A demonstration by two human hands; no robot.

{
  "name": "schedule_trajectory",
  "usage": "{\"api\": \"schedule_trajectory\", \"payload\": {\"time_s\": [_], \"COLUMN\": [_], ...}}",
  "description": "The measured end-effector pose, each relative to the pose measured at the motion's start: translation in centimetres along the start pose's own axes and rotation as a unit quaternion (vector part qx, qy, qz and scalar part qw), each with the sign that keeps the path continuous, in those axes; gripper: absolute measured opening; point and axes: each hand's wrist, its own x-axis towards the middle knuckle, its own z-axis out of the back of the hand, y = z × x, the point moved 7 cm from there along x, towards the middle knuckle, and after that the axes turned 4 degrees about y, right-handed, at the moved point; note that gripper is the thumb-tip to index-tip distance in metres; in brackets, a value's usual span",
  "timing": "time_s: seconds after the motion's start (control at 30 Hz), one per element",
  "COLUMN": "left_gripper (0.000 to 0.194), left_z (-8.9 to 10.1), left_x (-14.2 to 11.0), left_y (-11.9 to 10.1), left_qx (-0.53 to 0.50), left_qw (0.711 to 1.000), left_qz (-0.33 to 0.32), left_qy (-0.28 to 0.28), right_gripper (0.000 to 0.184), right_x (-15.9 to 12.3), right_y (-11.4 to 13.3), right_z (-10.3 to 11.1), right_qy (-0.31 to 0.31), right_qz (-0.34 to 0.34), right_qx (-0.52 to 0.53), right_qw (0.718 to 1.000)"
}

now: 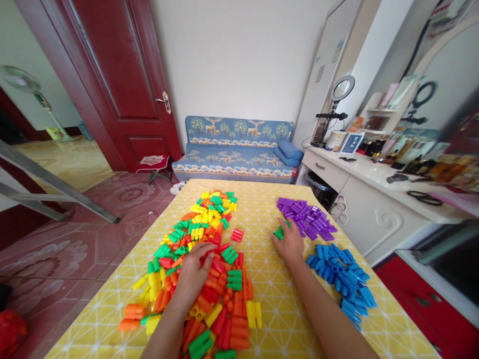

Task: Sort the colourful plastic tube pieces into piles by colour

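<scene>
Apparently a handling step is under way: the right hand point(292, 244), just left of the heap of purple plastic tube pieces point(307, 217), has its fingers bent over green ribbed plastic pieces point(277, 232); whether they pinch is unclear. Nearer the person than the purple heap lie blue plastic tube pieces point(339, 271). Well left of it, the left hand point(193, 271) curls over a mixed red, orange, yellow and green plastic heap point(213, 214) on the yellow-covered worktop point(262, 209); its grip is unclear. Releasing the green would call for parting the fingers clear of the purple.
</scene>
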Motion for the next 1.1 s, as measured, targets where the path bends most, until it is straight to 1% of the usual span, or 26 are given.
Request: {"api": "schedule_trajectory", "payload": {"time_s": [0.07,0.17,0.27,0.37,0.43,0.5,0.57,0.6,0.67,0.73,0.8,0.83,0.9,0.97,1.0,1.03,1.1], "left_gripper": [0.028,0.028,0.028,0.029,0.028,0.027,0.027,0.026,0.026,0.026,0.027,0.027,0.027,0.026,0.026,0.026,0.027], "left_z": [0.0,0.0,0.0,0.0,0.1,0.1,0.0,0.0,-0.1,-0.1,-0.1,-0.1,-0.1,-0.2,-0.2,-0.3,-0.4], "left_x": [0.0,0.0,0.1,0.1,0.1,0.1,0.0,0.0,0.0,-0.1,-0.1,-0.1,0.0,0.0,-0.1,-0.1,-0.2], "left_y": [0.0,0.1,0.2,0.2,0.1,0.1,0.0,0.0,-0.1,-0.1,-0.1,-0.1,-0.2,-0.3,-0.3,-0.3,-0.3], "left_qx": [-0.004,-0.009,-0.008,-0.006,-0.007,-0.010,-0.015,-0.016,-0.013,-0.009,-0.007,-0.008,-0.007,-0.005,-0.003,-0.001,0.005], "left_qw": [1.000,1.000,1.000,1.000,1.000,1.000,1.000,1.000,1.000,1.000,1.000,1.000,1.000,1.000,1.000,1.000,1.000], "left_qz": [-0.002,-0.006,-0.004,-0.001,0.000,-0.001,-0.002,-0.002,-0.003,0.000,0.004,0.005,0.003,0.000,-0.003,-0.005,-0.008], "left_qy": [-0.003,-0.008,-0.007,-0.004,-0.002,-0.003,-0.003,-0.003,0.000,0.003,0.007,0.010,0.015,0.017,0.016,0.016,0.015], "right_gripper": [0.058,0.055,0.050,0.043,0.044,0.046,0.049,0.052,0.055,0.044,0.034,0.033,0.030,0.028,0.028,0.029,0.031], "right_x": [-0.3,-0.5,-0.2,0.4,0.5,0.4,0.2,0.1,0.1,0.2,0.4,0.6,0.6,0.3,-0.1,-0.7,-2.2], "right_y": [-0.6,-1.5,-2.6,-3.5,-3.8,-3.6,-2.7,-2.0,-0.9,-0.5,-0.4,-0.5,-0.2,1.0,2.0,3.4,6.5], "right_z": [0.0,-0.3,-1.0,-1.2,-1.1,-0.9,-0.8,-1.0,-1.6,-2.4,-2.6,-2.5,-1.9,-1.1,-0.7,-0.4,-0.5], "right_qy": [-0.012,-0.020,-0.012,-0.018,-0.028,-0.041,-0.044,-0.035,0.005,0.053,0.075,0.074,0.052,0.021,0.013,0.019,0.070], "right_qz": [0.002,-0.016,-0.035,-0.039,-0.044,-0.041,-0.009,0.014,0.054,0.071,0.077,0.077,0.078,0.089,0.102,0.121,0.152], "right_qx": [0.028,0.067,0.096,0.112,0.116,0.115,0.090,0.066,0.014,-0.015,-0.019,-0.020,-0.024,-0.012,0.009,0.043,0.137], "right_qw": [1.000,0.997,0.995,0.993,0.992,0.992,0.995,0.997,0.998,0.996,0.994,0.994,0.995,0.996,0.995,0.992,0.976]}}
